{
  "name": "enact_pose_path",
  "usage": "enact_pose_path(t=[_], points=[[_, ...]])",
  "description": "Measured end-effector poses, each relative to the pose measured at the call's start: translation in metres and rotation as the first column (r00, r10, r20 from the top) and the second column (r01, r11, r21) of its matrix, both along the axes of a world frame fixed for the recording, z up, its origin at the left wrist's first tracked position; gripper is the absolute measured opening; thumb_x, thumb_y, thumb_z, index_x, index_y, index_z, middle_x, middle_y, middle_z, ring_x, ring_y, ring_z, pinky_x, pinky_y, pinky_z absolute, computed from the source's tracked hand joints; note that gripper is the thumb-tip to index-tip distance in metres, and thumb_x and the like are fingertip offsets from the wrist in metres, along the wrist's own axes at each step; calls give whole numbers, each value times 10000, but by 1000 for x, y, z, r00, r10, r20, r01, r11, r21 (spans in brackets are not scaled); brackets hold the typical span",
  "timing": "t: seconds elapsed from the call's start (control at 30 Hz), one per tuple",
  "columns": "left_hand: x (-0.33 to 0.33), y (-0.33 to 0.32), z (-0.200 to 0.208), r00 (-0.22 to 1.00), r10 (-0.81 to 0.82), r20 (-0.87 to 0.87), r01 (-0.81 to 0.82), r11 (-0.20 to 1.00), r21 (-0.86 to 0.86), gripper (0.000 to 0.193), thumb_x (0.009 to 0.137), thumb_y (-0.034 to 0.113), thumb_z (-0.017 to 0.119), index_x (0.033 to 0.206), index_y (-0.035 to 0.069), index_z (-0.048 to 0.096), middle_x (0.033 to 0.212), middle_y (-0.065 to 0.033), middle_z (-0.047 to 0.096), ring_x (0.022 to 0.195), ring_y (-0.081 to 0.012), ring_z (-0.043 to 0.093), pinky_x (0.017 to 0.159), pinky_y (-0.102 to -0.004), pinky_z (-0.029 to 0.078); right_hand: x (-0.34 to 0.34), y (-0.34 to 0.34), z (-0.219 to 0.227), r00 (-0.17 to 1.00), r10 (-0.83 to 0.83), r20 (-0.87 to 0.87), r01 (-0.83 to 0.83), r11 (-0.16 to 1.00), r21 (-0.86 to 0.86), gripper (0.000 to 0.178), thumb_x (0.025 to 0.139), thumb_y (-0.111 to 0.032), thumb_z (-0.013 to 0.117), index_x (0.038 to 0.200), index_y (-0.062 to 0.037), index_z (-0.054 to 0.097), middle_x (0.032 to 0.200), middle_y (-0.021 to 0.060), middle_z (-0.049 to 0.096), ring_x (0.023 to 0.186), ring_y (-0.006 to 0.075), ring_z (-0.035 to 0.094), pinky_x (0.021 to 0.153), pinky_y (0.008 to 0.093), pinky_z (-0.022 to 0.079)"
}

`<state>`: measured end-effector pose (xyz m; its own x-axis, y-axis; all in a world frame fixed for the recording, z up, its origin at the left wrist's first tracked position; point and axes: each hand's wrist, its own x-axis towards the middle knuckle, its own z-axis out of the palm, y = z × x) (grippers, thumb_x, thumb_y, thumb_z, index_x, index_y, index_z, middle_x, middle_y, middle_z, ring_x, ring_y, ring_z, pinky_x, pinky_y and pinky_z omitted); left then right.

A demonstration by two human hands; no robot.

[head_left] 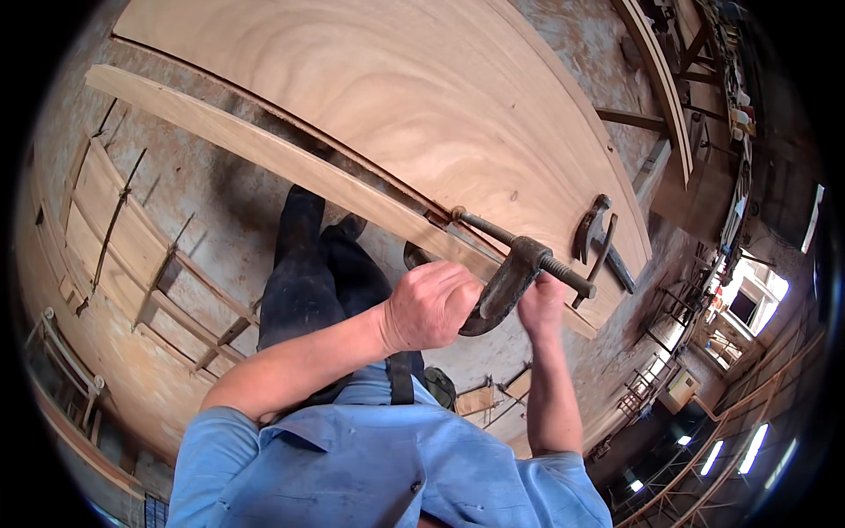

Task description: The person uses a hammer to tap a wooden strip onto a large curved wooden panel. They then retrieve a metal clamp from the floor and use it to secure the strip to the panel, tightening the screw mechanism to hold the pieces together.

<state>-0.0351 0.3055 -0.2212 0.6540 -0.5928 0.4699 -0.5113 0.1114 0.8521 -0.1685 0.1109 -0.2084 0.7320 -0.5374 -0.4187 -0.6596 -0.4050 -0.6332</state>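
My left hand (433, 304) is wrapped round the frame of a dark metal C-clamp (503, 295). The clamp's long threaded screw lies slantwise over the edge of a broad wooden panel (387, 97), a thin crossbar near its outer end. My right hand (541, 304) is closed at the clamp, just under the screw; its fingers are partly hidden there. Between me and the panel runs a long narrow wooden strip (264, 158), a gap separating much of it from the panel's edge. A claw hammer (591, 231) rests on the panel beyond the screw.
On the floor to the left, slatted wooden frames (123, 238) lie with bar clamps across them. Another long plank (660, 79) stands at the far right. Smaller clamped pieces (475, 401) sit behind me. Shelving and a bright window (753, 295) line the right side.
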Motion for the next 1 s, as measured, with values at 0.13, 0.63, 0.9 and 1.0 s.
enact_pose_path(t=[0.13,0.63,0.9,1.0], points=[[-1,2,0,1000,-7,-4,7,1000,1,156,773,48,613,889,21,513,730,-105,580,633,-258,590,567,-342,497,43,3,23,935,353,16,-333,896,-295,449,832,44,544,1281,20,533,1283,230,546,1177,380,543,992,455,449],[-2,0,-6,999,-9,-34,6,998,-68,258,717,31,714,908,1,544,768,-135,622,636,-290,628,573,-365,533,28,45,-63,860,476,-184,-419,452,-788,487,909,-89,572,1377,-6,465,1410,300,431,1258,505,454,1028,640,366],[-1,-1,-3,999,-46,-21,46,999,-13,123,775,39,626,865,9,547,758,-128,613,678,-272,626,622,-350,528,34,52,-62,898,396,-192,-377,469,-798,473,858,-125,602,1314,-18,538,1381,280,464,1254,462,469,1052,576,371],[-2,-4,-4,999,-41,-20,41,999,-32,138,758,33,628,861,6,540,759,-131,610,678,-278,624,625,-351,532,35,52,-59,897,407,-171,-378,509,-773,507,849,-164,634,1322,-15,529,1385,278,453,1269,457,449,1061,568,366]])
